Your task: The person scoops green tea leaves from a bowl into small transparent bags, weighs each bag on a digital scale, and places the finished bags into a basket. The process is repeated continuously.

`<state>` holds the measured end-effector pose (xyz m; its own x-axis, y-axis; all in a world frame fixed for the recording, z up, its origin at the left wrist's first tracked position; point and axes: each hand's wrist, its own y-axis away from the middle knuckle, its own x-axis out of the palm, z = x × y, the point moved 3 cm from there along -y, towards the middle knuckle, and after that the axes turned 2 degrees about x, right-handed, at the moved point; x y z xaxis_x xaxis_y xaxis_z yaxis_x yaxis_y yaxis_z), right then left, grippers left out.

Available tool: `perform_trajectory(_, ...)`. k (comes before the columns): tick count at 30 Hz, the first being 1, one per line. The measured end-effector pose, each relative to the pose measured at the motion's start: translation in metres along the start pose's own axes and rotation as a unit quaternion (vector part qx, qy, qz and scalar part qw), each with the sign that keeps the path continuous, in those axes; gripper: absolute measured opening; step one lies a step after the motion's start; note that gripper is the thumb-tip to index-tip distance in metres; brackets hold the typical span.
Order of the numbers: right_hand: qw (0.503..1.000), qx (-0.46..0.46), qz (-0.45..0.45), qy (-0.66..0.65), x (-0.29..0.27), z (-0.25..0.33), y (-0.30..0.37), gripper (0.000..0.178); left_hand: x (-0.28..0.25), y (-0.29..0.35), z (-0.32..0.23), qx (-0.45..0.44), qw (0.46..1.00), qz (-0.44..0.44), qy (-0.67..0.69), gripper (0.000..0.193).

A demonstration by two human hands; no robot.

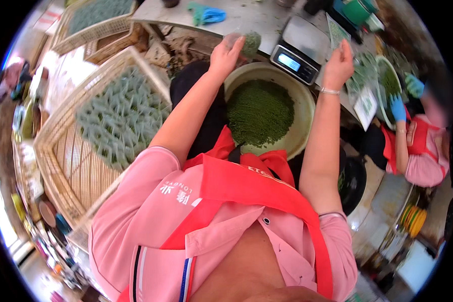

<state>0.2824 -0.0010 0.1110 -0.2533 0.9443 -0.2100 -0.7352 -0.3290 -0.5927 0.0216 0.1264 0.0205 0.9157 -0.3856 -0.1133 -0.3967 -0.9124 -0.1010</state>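
Note:
My left hand [225, 54] is closed on a small clear bag of green leafy bits [250, 44], over the far left rim of a wide pale basin [305, 121]. A heap of fine dark green bits [260, 113], perhaps tea leaves, lies in the basin. My right hand [339, 65] is raised to the right of a digital scale [297, 55], its fingers pinched together. What they hold, if anything, I cannot make out. Just beyond the fingertips is a clear packet with green print [338, 31]. The scale's display is lit.
To my left, a woven crate [68, 166] holds many filled clear bags [126, 118]; another crate [93, 43] stands behind it. Blue and teal gloves [207, 15] lie on the metal table [241, 22]. At right, a co-worker in blue gloves [398, 106] handles a bowl of green bits [389, 80].

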Motion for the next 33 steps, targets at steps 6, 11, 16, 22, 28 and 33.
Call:
perform_trajectory(6, 0.977, 0.045, 0.209, 0.006, 0.021, -0.011, 0.068, 0.036, -0.149, 0.031, -0.038, 0.113, 0.974, -0.184, -0.068, 0.037)
perform_trajectory(11, 0.976, 0.033, 0.209, -0.045, -0.024, -0.003, 0.095, 0.031, -0.357, 0.130, -0.056, -0.022, 0.802, -0.417, -0.428, 0.054)
perform_trajectory(16, 0.924, 0.185, 0.327, -0.077, -0.034, -0.038, 0.158, 0.029, -0.511, 0.218, -0.041, -0.172, 0.711, -0.505, -0.458, 0.064)
perform_trajectory(22, 0.851, 0.235, 0.468, 0.035, -0.032, -0.038, 0.212, 0.029, -0.619, 0.236, 0.073, -0.284, 0.721, -0.510, -0.374, 0.063)
perform_trajectory(28, 0.801, 0.128, 0.545, 0.213, -0.035, -0.062, 0.263, 0.035, -0.604, 0.190, 0.123, -0.347, 0.737, -0.327, -0.478, 0.069)
perform_trajectory(33, 0.623, 0.149, 0.656, 0.399, -0.027, -0.080, 0.310, 0.043, -0.630, 0.187, 0.126, -0.300, 0.894, -0.284, -0.175, 0.083)
